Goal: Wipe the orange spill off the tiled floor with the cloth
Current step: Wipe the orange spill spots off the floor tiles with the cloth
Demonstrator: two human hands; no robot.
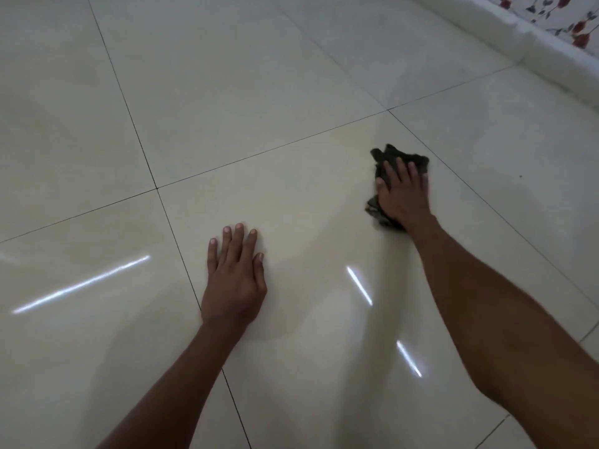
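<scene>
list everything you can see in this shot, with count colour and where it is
floor tiles: several, glossy cream with thin dark joints, filling most of the view
light streaks: four, white reflections, on the near tiles
cloth: one, dark, crumpled, on the floor right of centre under the right hand
ledge: one, white, along the top right edge
flowered cloth: one, white with red flowers, top right corner above the ledge
dark speck: one, tiny, on the tile right of the cloth
orange spill: none plainly visible
left hand: one, flat on the tile, fingers straight
right hand: one, pressing flat on the cloth
</scene>
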